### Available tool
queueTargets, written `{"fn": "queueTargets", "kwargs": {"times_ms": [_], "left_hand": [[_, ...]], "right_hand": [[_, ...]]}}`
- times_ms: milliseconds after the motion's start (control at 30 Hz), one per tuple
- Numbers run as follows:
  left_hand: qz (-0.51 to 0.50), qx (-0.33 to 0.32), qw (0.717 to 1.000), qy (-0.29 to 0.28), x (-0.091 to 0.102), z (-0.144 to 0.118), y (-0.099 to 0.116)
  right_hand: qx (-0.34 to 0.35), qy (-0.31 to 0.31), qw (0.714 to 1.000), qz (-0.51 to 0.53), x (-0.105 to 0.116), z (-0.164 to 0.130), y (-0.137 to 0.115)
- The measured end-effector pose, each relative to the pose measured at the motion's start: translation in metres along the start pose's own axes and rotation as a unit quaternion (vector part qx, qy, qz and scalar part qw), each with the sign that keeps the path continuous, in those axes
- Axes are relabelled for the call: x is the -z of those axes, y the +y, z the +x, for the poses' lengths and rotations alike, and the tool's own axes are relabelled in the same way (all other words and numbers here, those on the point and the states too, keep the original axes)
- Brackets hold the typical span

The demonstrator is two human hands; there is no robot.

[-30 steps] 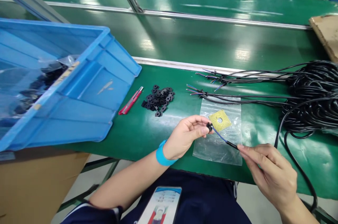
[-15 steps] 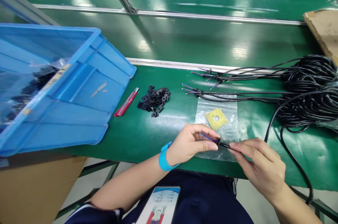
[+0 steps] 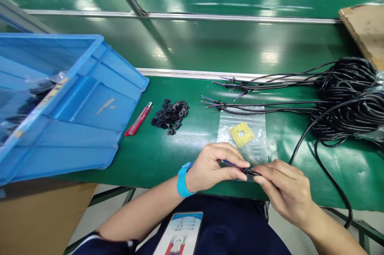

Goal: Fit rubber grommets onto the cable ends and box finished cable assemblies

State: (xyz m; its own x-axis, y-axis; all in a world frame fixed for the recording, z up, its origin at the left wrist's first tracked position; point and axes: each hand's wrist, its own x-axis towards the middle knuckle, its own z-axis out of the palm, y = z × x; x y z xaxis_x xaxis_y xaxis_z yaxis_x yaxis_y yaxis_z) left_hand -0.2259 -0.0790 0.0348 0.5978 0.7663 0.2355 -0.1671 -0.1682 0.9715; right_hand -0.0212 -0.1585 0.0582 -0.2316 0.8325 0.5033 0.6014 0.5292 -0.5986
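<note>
Near the table's front edge, my left hand [image 3: 217,167] pinches a small black grommet-like piece [image 3: 246,171], partly hidden by the fingertips. Blue-tipped wires [image 3: 228,163] stick out between its thumb and fingers. Close beside it, my right hand [image 3: 285,185] is closed on the black cable [image 3: 254,173] that leads into that piece. Behind the hands, a yellow square sponge [image 3: 248,138] with a round hole lies on a clear plastic bag [image 3: 261,127]. Further left is a pile of small black parts [image 3: 170,115].
A red utility knife [image 3: 138,119] lies beside a large blue bin [image 3: 90,115] holding bagged black parts. Coiled black cables [image 3: 339,83] fill the right side, their stripped ends [image 3: 220,105] pointing left. A cardboard box [image 3: 364,31] stands behind them.
My hands have come closer together around the black piece, the right one shifting left along the cable. The whole view has moved slightly.
</note>
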Motion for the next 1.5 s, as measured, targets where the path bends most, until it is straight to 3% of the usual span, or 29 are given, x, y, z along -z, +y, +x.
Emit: {"fn": "queueTargets", "kwargs": {"times_ms": [133,300,533,767,1133,1333,1500], "left_hand": [[-0.027,0.017,0.999,-0.009,-0.01,-0.003,-0.008],[-0.11,0.056,0.99,0.075,-0.018,-0.008,-0.015],[-0.068,0.041,0.995,0.066,-0.014,-0.007,-0.011],[-0.115,0.069,0.987,0.083,-0.018,-0.009,-0.015],[-0.256,0.264,0.926,0.084,-0.012,-0.014,-0.016],[-0.122,0.139,0.982,0.044,-0.003,-0.008,-0.009],[-0.026,0.059,0.998,0.012,0.002,-0.005,-0.002]], "right_hand": [[0.007,-0.001,1.0,-0.012,0.004,0.0,-0.002],[0.026,0.009,0.999,-0.031,0.003,-0.001,-0.002],[0.016,0.01,1.0,-0.011,-0.002,-0.001,0.0],[0.03,0.02,0.999,-0.035,-0.003,0.002,0.0],[0.12,0.023,0.984,-0.132,-0.01,-0.008,0.007],[0.098,0.021,0.99,-0.099,-0.013,-0.006,0.008],[0.07,0.025,0.996,-0.051,-0.024,-0.006,0.013]]}}
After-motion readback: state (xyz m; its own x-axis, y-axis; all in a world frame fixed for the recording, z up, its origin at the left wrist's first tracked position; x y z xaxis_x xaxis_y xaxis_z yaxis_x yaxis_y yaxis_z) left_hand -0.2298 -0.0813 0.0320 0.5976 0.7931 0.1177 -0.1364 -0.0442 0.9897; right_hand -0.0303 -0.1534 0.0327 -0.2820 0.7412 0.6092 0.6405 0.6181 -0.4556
